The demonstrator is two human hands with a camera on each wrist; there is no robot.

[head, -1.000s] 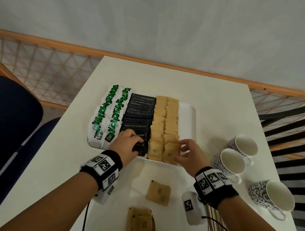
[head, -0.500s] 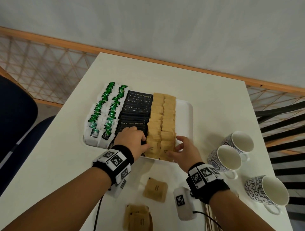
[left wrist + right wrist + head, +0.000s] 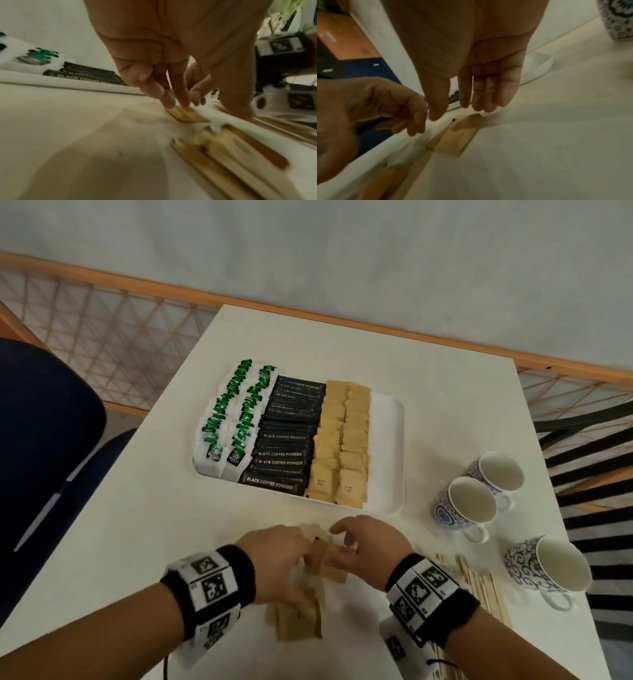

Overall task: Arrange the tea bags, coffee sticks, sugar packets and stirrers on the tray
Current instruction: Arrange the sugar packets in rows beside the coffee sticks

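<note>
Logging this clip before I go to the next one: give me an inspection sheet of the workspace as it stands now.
Surface: white table, bare at the far end.
Job's things: white tray holds tea bags, coffee sticks and sugar packets in rows; its right strip is unfilled. Loose sugar packets lie on the table near the hands. Stirrers lie right of the right wrist.
Clutter: three patterned mugs.
Hands: left hand fingers touch the loose packets; right hand hovers open above one, fingers straight.
Cables: thin black cord under the left wrist.
Surroundings: dark blue chair, wooden lattice railing.
</note>
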